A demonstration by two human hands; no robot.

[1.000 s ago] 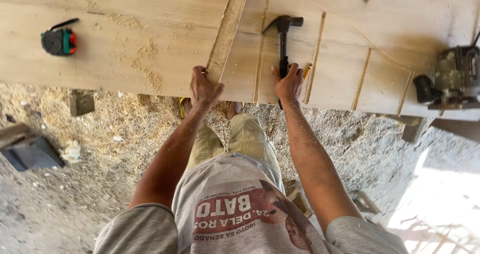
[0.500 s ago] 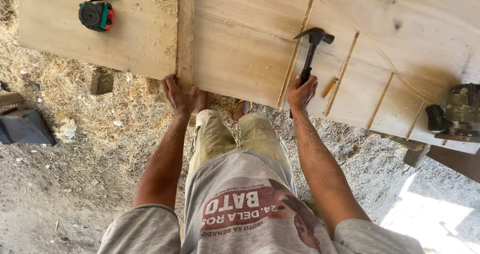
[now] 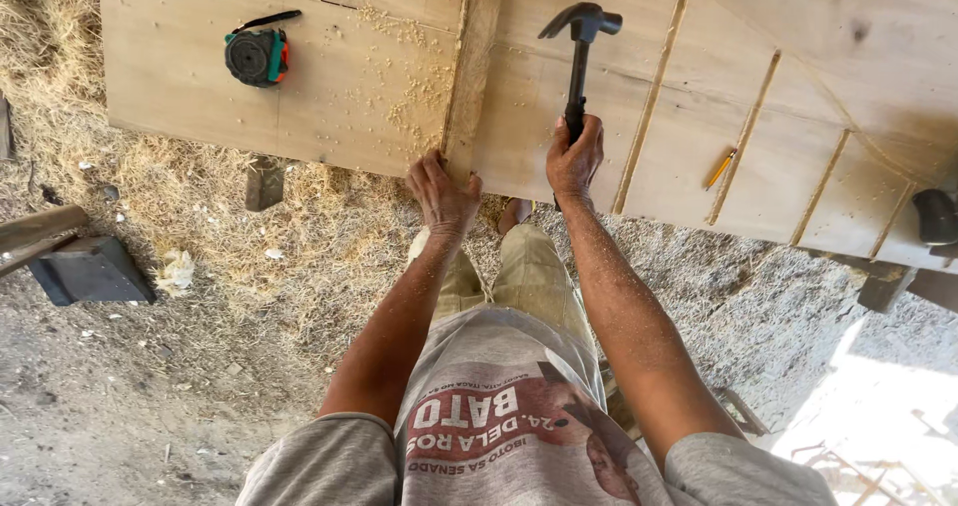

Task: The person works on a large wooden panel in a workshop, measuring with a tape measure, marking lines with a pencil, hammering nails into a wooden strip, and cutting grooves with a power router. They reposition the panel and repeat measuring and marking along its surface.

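A round tape measure (image 3: pixel 257 57) with a black, green and red case lay on the left part of the wide wooden panel (image 3: pixel 329 87), and pale sawdust (image 3: pixel 414 77) was scattered beside it. Further right, a yellow pencil (image 3: pixel 719 169) rested between two thin raised slats. At the right edge a dark power tool (image 3: pixel 936 217) was only partly in view. Below the panel the ground (image 3: pixel 150 406) was grey dirt with dry straw (image 3: pixel 329 256). A dark block (image 3: pixel 90 269) and a crumpled white scrap (image 3: pixel 178 269) lay at the left.
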